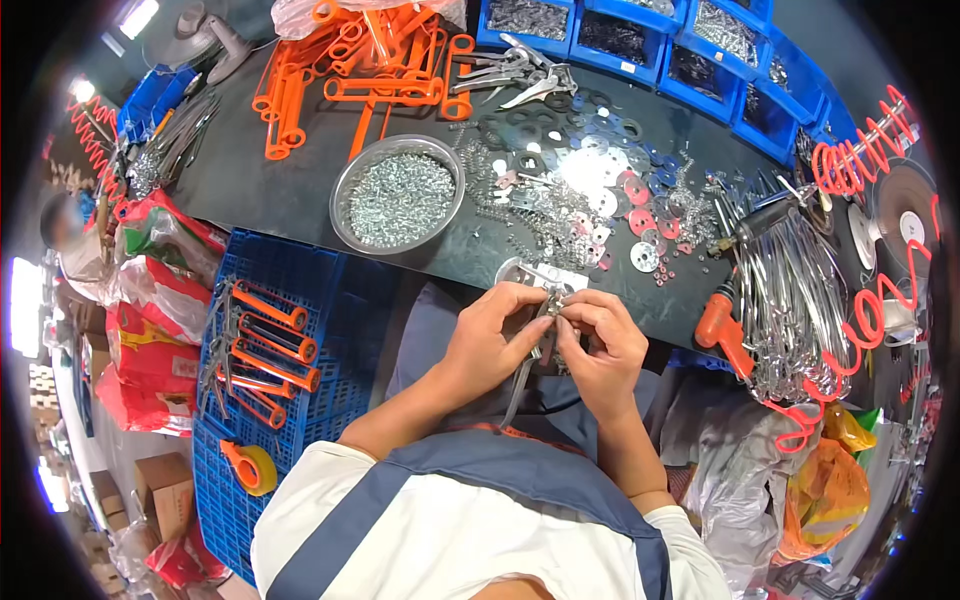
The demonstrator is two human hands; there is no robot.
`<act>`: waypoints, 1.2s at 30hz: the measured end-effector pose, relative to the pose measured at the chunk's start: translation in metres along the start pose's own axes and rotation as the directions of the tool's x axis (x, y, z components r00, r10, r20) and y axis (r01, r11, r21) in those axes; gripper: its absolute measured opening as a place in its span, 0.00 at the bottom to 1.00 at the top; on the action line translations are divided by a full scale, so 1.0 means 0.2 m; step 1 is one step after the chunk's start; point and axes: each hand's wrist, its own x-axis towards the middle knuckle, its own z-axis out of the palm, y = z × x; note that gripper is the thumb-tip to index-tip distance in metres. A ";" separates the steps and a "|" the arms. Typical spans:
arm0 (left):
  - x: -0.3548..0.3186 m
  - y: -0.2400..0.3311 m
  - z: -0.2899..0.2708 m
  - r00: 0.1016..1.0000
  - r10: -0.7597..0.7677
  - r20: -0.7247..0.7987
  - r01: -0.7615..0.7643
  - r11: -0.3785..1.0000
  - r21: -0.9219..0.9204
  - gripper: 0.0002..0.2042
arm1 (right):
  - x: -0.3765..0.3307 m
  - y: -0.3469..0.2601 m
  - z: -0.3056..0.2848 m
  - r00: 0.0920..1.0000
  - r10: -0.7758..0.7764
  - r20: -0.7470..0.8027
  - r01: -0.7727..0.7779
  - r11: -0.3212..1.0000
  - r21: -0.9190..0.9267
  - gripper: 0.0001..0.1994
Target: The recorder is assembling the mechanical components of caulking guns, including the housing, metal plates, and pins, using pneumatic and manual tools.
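My left hand (pixel 490 335) and my right hand (pixel 603 345) meet just below the near edge of the dark workbench (pixel 260 180). Together they grip a bare metal shear-like tool (pixel 532 350), its long handles hanging down toward my lap. The fingertips of both hands pinch small parts at the tool's pivot, close to a small metal dish (pixel 515 270) on the bench edge. A round steel bowl of small screws (pixel 398 195) stands up and to the left of my hands. Loose washers, springs and red discs (pixel 610 200) are scattered above my hands.
Orange handle sleeves (pixel 370 70) pile at the back, beside bare metal blades (pixel 520 75). Blue bins (pixel 640 40) line the far right. A bundle of metal handles (pixel 800 300) and an orange power driver (pixel 722 330) lie right. A blue crate (pixel 260 340) with finished orange-handled tools sits left.
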 end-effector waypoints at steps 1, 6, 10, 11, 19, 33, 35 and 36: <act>0.00 0.02 0.00 0.999 -0.010 -0.040 0.009 1.000 -0.023 0.12 | 0.00 0.00 0.01 1.000 0.015 -0.004 -0.015 1.000 -0.003 0.08; 0.02 -0.01 -0.04 0.994 0.007 -0.112 -0.006 1.000 0.007 0.10 | 0.01 0.02 0.09 0.999 0.013 -0.031 -0.014 1.000 -0.010 0.07; 0.03 -0.09 -0.07 0.995 -0.067 -0.079 0.040 0.951 -0.306 0.10 | 0.03 0.04 0.08 0.998 0.060 0.034 -0.061 0.998 0.017 0.07; 0.04 -0.09 -0.07 0.996 -0.062 -0.067 0.039 0.952 -0.303 0.10 | 0.04 0.04 0.08 0.996 0.062 0.058 -0.063 0.998 0.029 0.07; 0.11 -0.11 -0.08 0.943 -0.308 -0.124 0.211 0.844 -0.494 0.07 | 0.13 0.37 -0.13 0.932 0.316 -0.180 -0.362 0.765 -0.533 0.11; 0.08 -0.10 0.04 0.900 -0.433 0.054 0.324 0.581 -0.747 0.06 | 0.05 -0.01 -0.15 1.000 0.024 0.001 -0.023 0.970 -0.242 0.07; 0.06 -0.11 0.05 0.910 -0.410 0.061 0.312 0.583 -0.750 0.07 | 0.00 -0.08 -0.10 0.995 -0.103 0.018 0.104 0.987 -0.124 0.10; 0.07 -0.11 0.05 0.922 -0.382 0.063 0.294 0.584 -0.757 0.07 | 0.00 -0.12 -0.09 0.983 -0.179 0.035 0.182 0.966 -0.184 0.11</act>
